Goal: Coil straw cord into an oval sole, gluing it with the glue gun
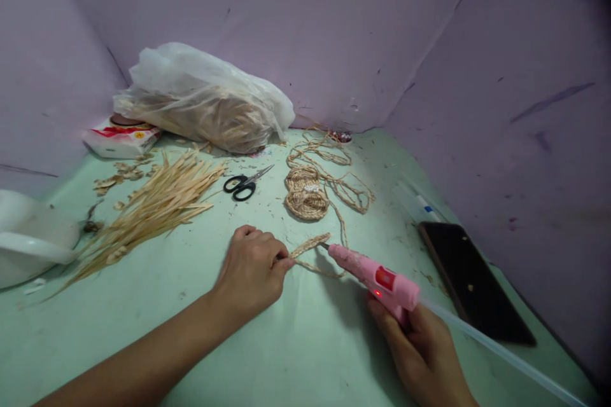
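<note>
Braided strip (305, 247): just below frame centre, over the pale green tabletop (286, 350). Long axis is a shallow diagonal, lower left at the pinch to upper right at the free end. A thin cord loops below it and to its right.

Key relation: strip end vs. nozzle. The tip of the pink glue gun (370, 271) comes in from the right and sits right at the strip's free end; we can't tell contact from a tiny gap. The gun's axis runs upper left to lower right, so it meets the strip at a wide angle.

Our left hand (255, 264) is nearer: thumb and fingers closed narrow on the strip's lower-left end, so the strip lies to that hand's right, pointing away from us. Our right hand (422, 346), lower right of frame, is wrapped round the gun's handle; from there the strip is up and left. Red light on the gun is lit. A long translucent glue stick (506, 359) trails out the back toward the bottom right corner.

Further out: coiled woven piece (307, 203) just above the strip, scissors (243, 187) upper left of it, straw bundle (162, 200) left, phone (477, 286) right.
</note>
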Demonstrator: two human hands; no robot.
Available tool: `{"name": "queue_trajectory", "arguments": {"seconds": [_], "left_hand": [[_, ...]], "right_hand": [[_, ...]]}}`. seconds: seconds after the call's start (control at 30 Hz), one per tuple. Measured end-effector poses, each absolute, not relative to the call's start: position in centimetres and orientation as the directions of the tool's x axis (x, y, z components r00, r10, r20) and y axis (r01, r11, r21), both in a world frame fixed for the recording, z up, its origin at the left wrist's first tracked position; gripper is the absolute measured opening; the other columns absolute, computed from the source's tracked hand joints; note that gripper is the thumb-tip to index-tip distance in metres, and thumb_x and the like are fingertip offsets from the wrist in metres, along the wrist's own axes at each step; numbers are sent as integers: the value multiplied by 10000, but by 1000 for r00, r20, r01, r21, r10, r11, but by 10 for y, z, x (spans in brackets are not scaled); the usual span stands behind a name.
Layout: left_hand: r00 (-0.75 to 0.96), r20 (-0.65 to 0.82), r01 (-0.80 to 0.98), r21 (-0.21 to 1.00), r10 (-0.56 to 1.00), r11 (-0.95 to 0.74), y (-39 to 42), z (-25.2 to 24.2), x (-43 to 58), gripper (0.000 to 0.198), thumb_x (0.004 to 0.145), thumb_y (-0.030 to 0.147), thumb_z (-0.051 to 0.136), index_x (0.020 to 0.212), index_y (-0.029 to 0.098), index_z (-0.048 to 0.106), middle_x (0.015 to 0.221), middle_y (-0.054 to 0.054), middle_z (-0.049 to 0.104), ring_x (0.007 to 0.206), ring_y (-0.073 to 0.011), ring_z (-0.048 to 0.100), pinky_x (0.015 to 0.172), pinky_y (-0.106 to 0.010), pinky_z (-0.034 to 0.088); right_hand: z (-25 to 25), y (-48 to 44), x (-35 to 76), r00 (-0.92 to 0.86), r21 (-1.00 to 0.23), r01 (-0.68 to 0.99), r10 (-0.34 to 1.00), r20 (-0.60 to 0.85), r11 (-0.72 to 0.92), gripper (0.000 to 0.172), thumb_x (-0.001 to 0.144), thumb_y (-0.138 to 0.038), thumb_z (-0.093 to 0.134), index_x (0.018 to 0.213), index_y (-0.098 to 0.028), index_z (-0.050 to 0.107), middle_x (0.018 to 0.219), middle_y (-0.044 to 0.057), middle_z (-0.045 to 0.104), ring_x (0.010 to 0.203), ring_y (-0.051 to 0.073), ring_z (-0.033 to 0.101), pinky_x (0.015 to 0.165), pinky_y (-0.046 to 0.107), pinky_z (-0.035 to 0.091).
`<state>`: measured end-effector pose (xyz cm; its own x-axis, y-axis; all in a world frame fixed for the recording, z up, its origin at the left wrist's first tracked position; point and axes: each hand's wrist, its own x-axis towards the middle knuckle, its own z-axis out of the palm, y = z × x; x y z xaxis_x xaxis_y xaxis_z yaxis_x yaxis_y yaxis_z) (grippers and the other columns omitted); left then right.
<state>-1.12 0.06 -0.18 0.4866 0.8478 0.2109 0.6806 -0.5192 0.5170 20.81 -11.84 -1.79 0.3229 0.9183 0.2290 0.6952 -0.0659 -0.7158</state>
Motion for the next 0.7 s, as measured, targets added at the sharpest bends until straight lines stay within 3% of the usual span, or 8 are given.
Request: {"name": "queue_trajectory", "arguments": {"seconds": [0.3,0.7], "left_hand": [[484,192,690,516,854,-507,1,1,-10,127,787,218,606,672,198,655,669,-4,661,658,-156,555,883,-448,352],[487,192,690,513,852,-510,0,0,-11,127,790,228,604,678,201,659,678,-9,665,672,-162,560,884,-449,349]], "right_hand": [[-28,-124,213,386,-682,717,898,212,-147,327,835,-464,533,683,-187,617,455,-36,436,425,128,407,389,233,346],[-29,-122,223,361,-636,763,890,278,-111,284,827,-417,554,704,-169,618,459,-50,419,392,101,385,357,211,323]]}}
